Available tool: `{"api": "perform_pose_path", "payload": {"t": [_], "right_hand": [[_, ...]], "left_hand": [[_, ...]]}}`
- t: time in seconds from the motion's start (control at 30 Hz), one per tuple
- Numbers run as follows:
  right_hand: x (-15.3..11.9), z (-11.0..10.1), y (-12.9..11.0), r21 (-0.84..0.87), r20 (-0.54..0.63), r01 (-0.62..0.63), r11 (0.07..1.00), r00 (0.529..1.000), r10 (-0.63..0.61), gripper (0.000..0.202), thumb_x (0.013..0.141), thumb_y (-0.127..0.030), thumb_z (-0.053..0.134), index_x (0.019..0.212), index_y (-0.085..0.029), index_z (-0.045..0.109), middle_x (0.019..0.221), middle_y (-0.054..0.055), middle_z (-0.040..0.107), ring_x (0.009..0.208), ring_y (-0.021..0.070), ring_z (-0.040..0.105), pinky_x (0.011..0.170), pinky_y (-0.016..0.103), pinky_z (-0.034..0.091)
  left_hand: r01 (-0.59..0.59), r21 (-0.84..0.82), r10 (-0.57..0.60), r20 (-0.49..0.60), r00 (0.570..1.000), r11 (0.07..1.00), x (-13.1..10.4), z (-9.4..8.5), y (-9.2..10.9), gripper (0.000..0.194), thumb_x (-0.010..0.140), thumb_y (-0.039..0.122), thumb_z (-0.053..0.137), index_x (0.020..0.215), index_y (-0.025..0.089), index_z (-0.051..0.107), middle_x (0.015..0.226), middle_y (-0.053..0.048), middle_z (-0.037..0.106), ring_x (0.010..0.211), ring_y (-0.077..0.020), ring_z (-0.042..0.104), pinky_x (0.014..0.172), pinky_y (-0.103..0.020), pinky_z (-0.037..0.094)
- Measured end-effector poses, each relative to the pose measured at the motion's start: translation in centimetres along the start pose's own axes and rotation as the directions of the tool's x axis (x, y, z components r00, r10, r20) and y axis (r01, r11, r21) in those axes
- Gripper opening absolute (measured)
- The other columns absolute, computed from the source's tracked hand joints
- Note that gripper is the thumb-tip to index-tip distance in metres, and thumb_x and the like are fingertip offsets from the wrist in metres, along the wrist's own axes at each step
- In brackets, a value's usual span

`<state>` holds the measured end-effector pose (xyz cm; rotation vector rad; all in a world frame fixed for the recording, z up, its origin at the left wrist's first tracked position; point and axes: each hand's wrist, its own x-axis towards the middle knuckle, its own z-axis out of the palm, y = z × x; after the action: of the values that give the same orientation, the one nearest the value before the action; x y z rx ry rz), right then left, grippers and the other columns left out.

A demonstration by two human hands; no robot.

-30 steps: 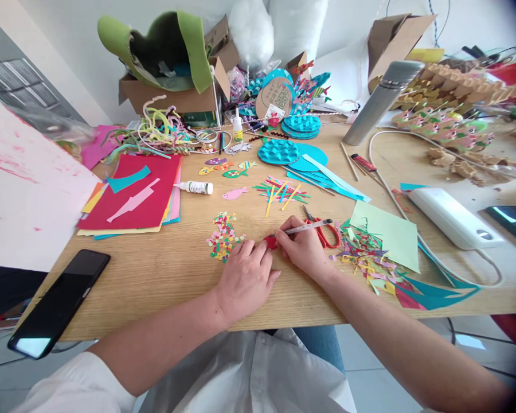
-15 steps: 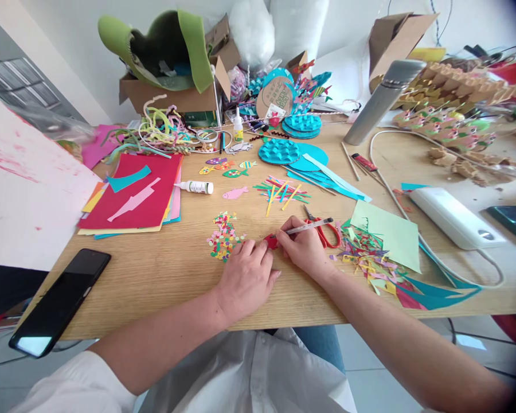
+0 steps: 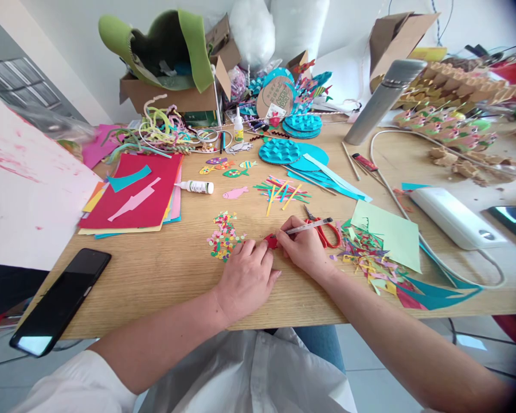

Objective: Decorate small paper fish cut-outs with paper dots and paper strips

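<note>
My right hand is closed around a slim pen with a pale barrel and a dark end, its tip at a small red paper piece. My left hand lies palm down on the table, fingers out flat, fingertips at the left edge of that red piece, partly covering it. Just beyond the left fingers is a heap of small paper confetti. Red-handled scissors rest beside the right hand. Farther back are a pink paper fish and several decorated paper fish.
Coloured paper sheets and a glue bottle lie left, above a phone. Thin paper strips lie mid-table. Paper scraps, a white power bank with cable and a grey flask are right.
</note>
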<state>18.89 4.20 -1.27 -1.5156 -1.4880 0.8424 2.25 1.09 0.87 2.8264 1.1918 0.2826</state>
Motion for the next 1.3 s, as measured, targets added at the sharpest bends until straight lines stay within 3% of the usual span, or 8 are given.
{"api": "perform_pose_path", "payload": {"t": [0.6,1.3], "right_hand": [[-0.08,-0.04,-0.18,0.057,-0.001,-0.039,0.998,0.999,0.039,0.014,0.078,-0.024,0.055,0.068,-0.022,0.045,0.048,-0.006,0.051,0.038,0.0094,0.044,0.041,0.023,0.032],[-0.03,-0.04,-0.08,0.008,0.005,-0.021,1.0,1.0,0.021,0.015,0.079,-0.025,0.056,0.069,-0.022,0.045,0.048,-0.006,0.051,0.041,0.0098,0.045,0.045,0.023,0.034]], "left_hand": [[0.005,-0.001,-0.005,0.001,1.0,1.0,-0.02,-0.04,0.05,0.032,0.092,0.035,0.054,0.112,0.012,0.061,0.121,-0.012,0.06,0.107,-0.0282,0.05,0.091,-0.044,0.042],[-0.001,0.004,0.001,0.0,1.0,1.0,-0.02,0.09,-0.02,0.031,0.092,0.035,0.053,0.111,0.012,0.061,0.122,-0.012,0.06,0.109,-0.0283,0.049,0.091,-0.044,0.042]]}}
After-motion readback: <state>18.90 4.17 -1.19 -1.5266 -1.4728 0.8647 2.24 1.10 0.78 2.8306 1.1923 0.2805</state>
